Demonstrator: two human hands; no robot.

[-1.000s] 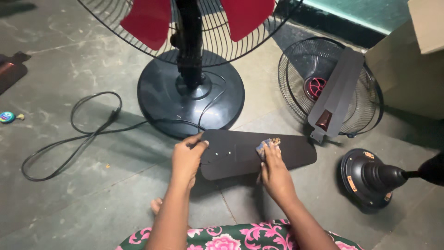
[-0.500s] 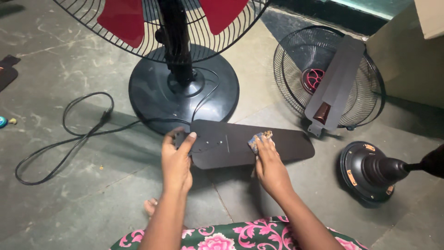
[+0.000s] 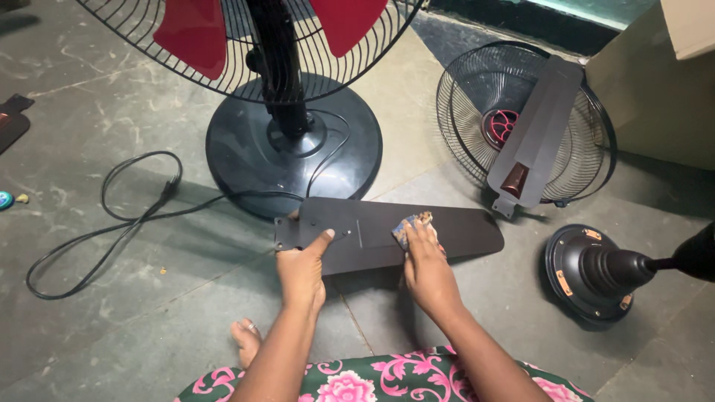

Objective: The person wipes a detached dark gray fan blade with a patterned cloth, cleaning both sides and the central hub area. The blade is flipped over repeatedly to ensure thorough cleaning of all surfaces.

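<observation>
Sitting on the floor [image 3: 112,327]. A dark fan blade [image 3: 454,231] lies flat in front of me, its long side running left to right, just below the round base of the standing fan [image 3: 246,149].

My left hand [image 3: 302,272] has its grip closed on the blade's left end, thumb on top near the mounting bracket, pinning it to the floor. My right hand [image 3: 428,272] presses a small blue-and-tan cloth [image 3: 410,225] onto the blade's middle; fingers curled over the cloth, grip closed on it.

To wipe well, I judge: keep the left end clamped so the blade cannot slide, rub along the length rather than across, and keep the cloth flat under the fingertips.

A second blade [image 3: 536,134] rests across a wire fan guard [image 3: 588,171] to the right. A dark motor housing [image 3: 588,272] sits on the floor near the blade's right end. The power cord [image 3: 134,216] loops off to the left.
</observation>
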